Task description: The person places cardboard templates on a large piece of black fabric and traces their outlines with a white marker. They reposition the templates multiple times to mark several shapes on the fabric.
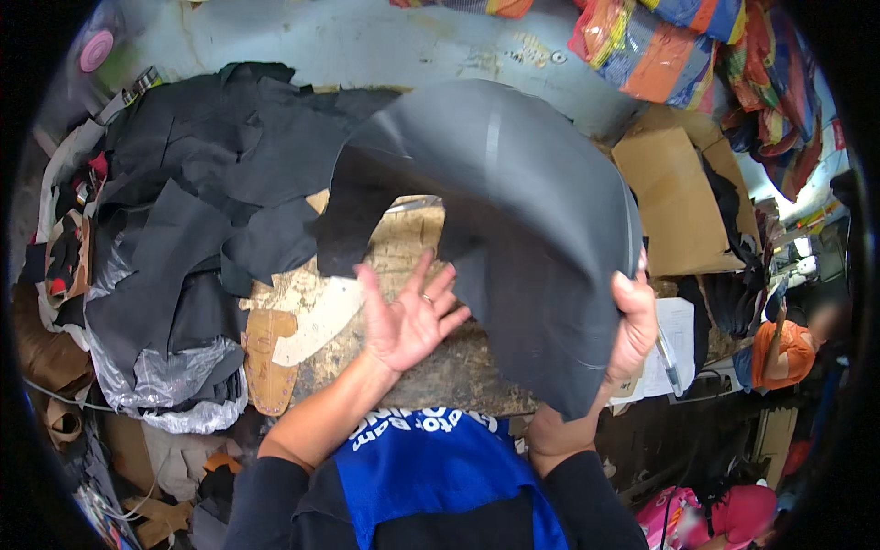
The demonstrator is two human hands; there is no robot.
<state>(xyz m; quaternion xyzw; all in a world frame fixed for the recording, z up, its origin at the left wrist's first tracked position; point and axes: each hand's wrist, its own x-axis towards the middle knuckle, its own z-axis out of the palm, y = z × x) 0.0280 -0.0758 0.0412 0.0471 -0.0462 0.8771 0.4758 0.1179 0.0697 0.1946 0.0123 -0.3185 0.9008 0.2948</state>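
A large, curling sheet of black leather-like material arches over the worn wooden bench. My right hand grips its right edge, thumb on the near face and the other fingers mostly hidden behind. Palm up, my left hand has its fingers spread and holds nothing; it is just below the sheet's left part. To the left of that hand lie a white curved pattern piece and a brown pattern piece with marks along its edge.
Black material pieces are heaped at the left, partly over clear plastic. At the right stand a cardboard box and white paper with a pen on it. Colourful woven bags hang at the back. Other people are at the far right.
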